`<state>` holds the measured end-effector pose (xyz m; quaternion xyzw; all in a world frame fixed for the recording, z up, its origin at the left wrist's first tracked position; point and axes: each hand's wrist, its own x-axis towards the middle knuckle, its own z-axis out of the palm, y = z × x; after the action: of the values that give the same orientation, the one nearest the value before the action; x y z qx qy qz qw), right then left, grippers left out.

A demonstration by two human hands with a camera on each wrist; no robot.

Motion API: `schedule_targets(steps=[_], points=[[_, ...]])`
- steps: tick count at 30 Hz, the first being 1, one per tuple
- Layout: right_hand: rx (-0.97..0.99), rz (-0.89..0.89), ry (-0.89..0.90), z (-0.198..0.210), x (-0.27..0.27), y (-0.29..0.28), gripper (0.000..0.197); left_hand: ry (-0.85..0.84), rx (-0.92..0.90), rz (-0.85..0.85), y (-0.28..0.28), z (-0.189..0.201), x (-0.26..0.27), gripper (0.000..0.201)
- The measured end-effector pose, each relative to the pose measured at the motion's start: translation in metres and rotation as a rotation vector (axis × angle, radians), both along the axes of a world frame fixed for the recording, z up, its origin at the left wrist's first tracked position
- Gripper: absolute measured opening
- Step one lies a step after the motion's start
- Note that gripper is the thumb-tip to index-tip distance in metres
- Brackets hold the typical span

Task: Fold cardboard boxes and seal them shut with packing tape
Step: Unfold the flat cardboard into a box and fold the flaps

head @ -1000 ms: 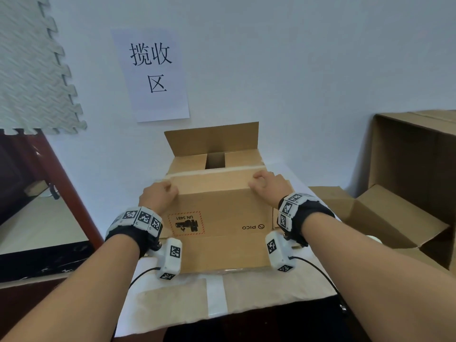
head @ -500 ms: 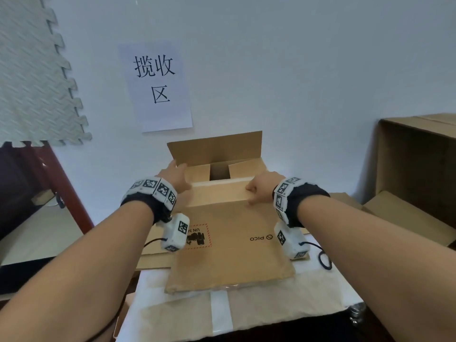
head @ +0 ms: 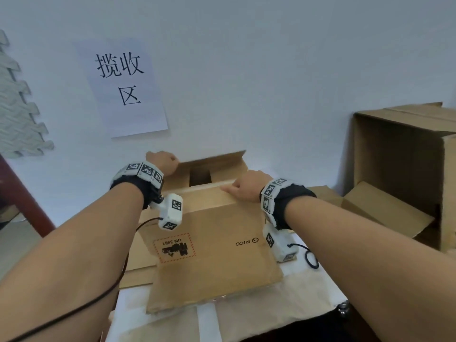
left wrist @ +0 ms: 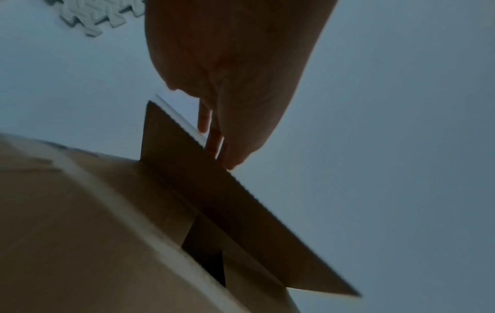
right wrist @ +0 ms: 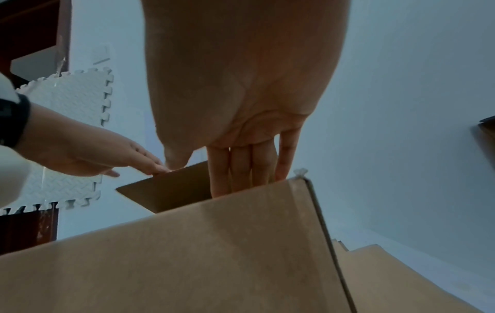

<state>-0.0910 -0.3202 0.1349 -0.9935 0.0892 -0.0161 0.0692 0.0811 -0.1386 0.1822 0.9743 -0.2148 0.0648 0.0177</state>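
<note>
A plain brown corrugated cardboard box stands on a paper-covered desk against a pale wall. The left hand reaches its straight, close-set fingers over the raised far flap; the right hand presses flat fingers, held together, behind the near flap's edge.
</note>
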Motion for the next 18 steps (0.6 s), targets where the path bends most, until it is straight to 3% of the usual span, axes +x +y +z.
schedule_targets(steps=[5, 9, 18], points=[[0.039, -0.022, -0.126, -0.019, -0.002, -0.003, 0.047, 0.268, 0.0, -0.087, 0.026, -0.03, -0.014, 0.047], [0.132, -0.025, -0.217, -0.032, -0.002, -0.009, 0.034, 0.302, -0.008, -0.028, 0.044, -0.044, -0.028, 0.05], [0.458, -0.264, -0.168, -0.044, 0.035, -0.025, 0.049, 0.228, -0.145, -0.011, 0.062, -0.078, -0.023, 0.055]])
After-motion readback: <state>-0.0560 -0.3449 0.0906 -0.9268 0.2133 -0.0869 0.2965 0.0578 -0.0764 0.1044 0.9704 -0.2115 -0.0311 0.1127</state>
